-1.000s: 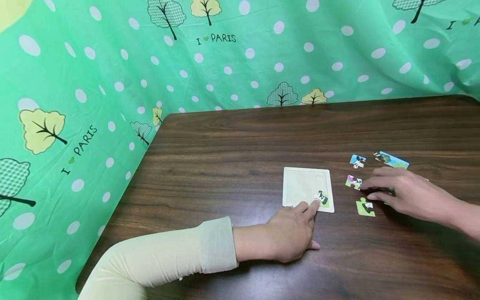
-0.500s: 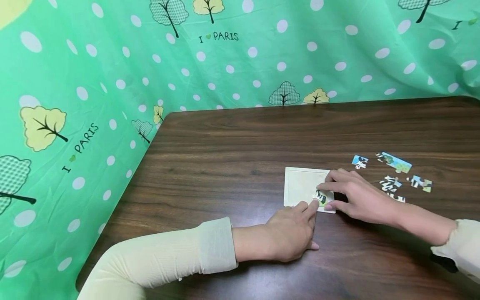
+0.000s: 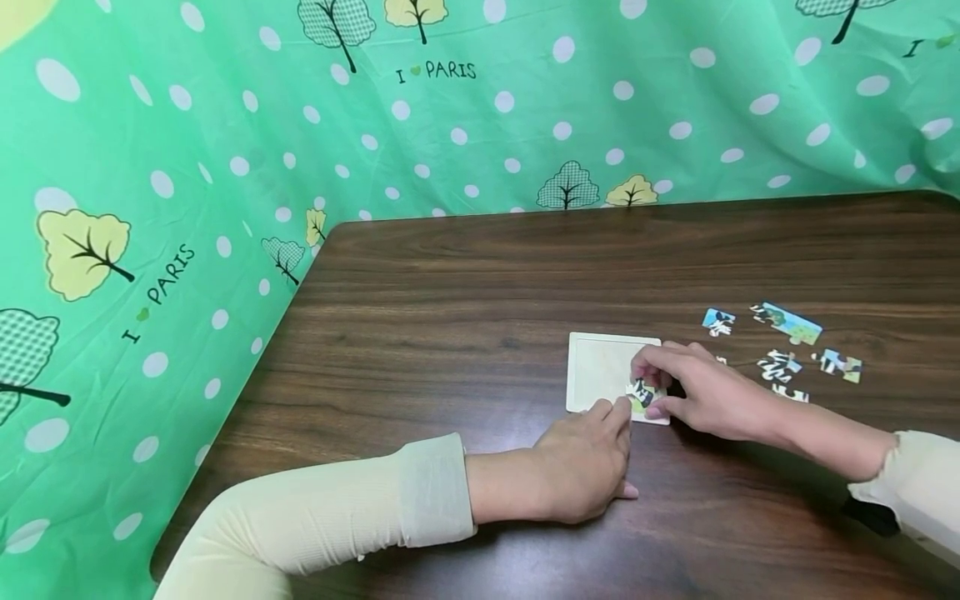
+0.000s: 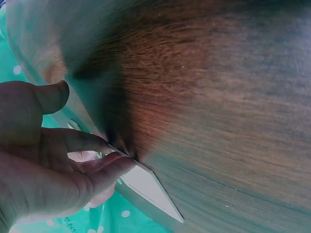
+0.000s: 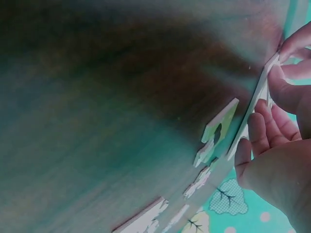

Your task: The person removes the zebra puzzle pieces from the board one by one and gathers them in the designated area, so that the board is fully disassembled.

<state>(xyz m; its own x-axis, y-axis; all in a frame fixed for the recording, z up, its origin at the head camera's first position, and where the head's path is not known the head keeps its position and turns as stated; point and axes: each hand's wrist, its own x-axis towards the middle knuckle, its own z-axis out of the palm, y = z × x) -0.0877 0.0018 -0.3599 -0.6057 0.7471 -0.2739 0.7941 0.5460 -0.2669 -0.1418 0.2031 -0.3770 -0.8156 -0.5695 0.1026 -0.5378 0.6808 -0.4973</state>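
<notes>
A square cream puzzle tray (image 3: 600, 367) lies flat on the table. In its near right corner sits a puzzle piece (image 3: 641, 394) with a black, white and green print. My left hand (image 3: 581, 462) rests at the tray's near edge, fingers extended, their tips beside the piece; in the left wrist view they touch the tray's rim (image 4: 167, 206). From the right, my right hand (image 3: 705, 392) reaches over the tray's side and holds the piece between thumb and curled fingers. That hand partly covers the piece and the tray's right edge.
Several loose puzzle pieces lie right of the tray, among them a blue one (image 3: 718, 322), a long one (image 3: 787, 323) and a striped one (image 3: 780, 365). A green piece (image 5: 223, 121) shows near the tray in the right wrist view. A green polka-dot curtain (image 3: 450, 150) hangs behind the table.
My right hand has come left from the loose pieces onto the piece in the tray's corner, its fingers now closer round it. My left hand has stayed almost still.
</notes>
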